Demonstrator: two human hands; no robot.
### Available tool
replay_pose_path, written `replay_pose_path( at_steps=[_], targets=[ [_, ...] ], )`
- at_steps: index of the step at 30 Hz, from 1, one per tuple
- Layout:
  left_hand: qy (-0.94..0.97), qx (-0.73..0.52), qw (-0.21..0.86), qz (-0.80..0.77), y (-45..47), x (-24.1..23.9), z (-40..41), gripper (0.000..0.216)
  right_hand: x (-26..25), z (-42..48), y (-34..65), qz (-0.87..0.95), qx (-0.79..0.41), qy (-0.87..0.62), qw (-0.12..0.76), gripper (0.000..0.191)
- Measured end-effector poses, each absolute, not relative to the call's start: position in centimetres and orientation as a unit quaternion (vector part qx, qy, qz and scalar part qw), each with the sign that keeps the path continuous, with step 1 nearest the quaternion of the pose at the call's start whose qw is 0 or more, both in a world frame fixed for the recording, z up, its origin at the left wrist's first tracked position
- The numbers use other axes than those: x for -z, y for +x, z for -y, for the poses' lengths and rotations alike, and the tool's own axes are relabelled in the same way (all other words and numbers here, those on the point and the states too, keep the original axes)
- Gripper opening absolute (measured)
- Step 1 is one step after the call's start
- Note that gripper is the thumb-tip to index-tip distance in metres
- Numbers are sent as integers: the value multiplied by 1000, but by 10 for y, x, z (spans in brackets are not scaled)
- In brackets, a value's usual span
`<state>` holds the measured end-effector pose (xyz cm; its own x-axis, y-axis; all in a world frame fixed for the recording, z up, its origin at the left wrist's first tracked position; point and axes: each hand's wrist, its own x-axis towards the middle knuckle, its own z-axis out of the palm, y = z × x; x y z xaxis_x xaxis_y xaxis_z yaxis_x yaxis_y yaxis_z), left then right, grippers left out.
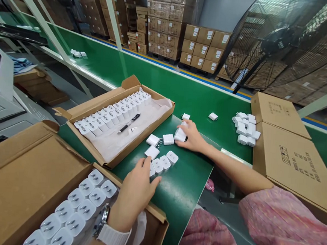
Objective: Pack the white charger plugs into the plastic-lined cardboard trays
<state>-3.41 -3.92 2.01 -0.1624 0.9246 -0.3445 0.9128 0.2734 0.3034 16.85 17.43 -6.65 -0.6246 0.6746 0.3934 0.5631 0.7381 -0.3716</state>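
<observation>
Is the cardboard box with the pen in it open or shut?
Open: the top of the cardboard box is uncovered, showing the pen and rows of white two-pin power adapters inside.

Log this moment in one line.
right hand: gripping at least one white adapter | left hand: at prongs-up adapter row, contact unclear | far carton: upright adapters, pen
</observation>
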Motion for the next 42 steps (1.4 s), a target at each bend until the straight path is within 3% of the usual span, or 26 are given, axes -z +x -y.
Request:
replay_pose_path(
  at_steps=[4,10,18,21,26,31,38,42],
  targets=[
    [617,-5,215,-757,-37,-26,40,45,71,-143,168,902,-85,-319,277,52],
    [645,7,196,-739,-34,-19,39,42,29,-117,189,894,-224,-294,254,59],
    [647,-26,210,-733,-34,-18,33,37,-10,-129,167,923,-182,-337,-29,27],
    [645,-28,210,-735,-34,-18,34,38,-9,-135,155,929,-166,-322,-74,31],
    [641,-35,214,-737,-34,-18,36,40,-5,-143,159,953,-232,-189,-38,63],
    [641,-36,217,-735,-34,-18,36,39,6,-151,169,950,-290,-113,25,44],
    [644,-3,183,-743,-33,-16,37,43,39,-135,184,964,-183,-169,91,61],
    [652,4,169,-739,-34,-16,38,51,39,-127,191,963,-157,-200,87,45]
  ],
)
